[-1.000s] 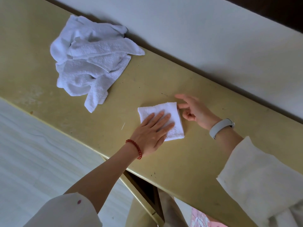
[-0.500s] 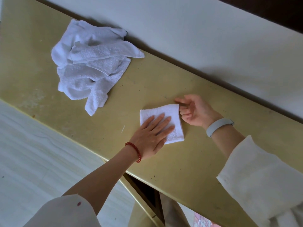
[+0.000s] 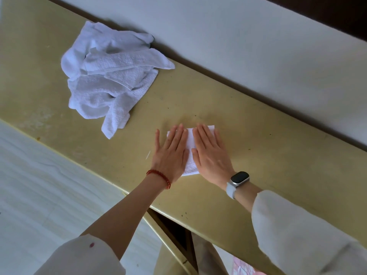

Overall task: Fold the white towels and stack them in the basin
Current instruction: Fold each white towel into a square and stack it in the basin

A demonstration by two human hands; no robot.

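A small folded white towel (image 3: 190,153) lies flat on the yellow-green tabletop (image 3: 258,155), near its front edge. My left hand (image 3: 171,153), with a red bead bracelet at the wrist, presses flat on the towel's left part, fingers straight. Beside it my right hand (image 3: 210,155), with a smartwatch at the wrist, lies flat on the towel's right part, fingers straight too. Most of the towel is hidden under both palms. A crumpled heap of white towels (image 3: 109,76) sits at the back left of the table. No basin is in view.
A pale wall (image 3: 258,46) runs along the table's far edge. The table's front edge slants from left to lower right, with pale floor (image 3: 39,195) beyond it at left and a dark opening (image 3: 174,231) under the tabletop.
My right hand, curled at the towel's right edge before, has opened and come down flat on the towel. My left hand stays pressed on it. The view has shifted a little.
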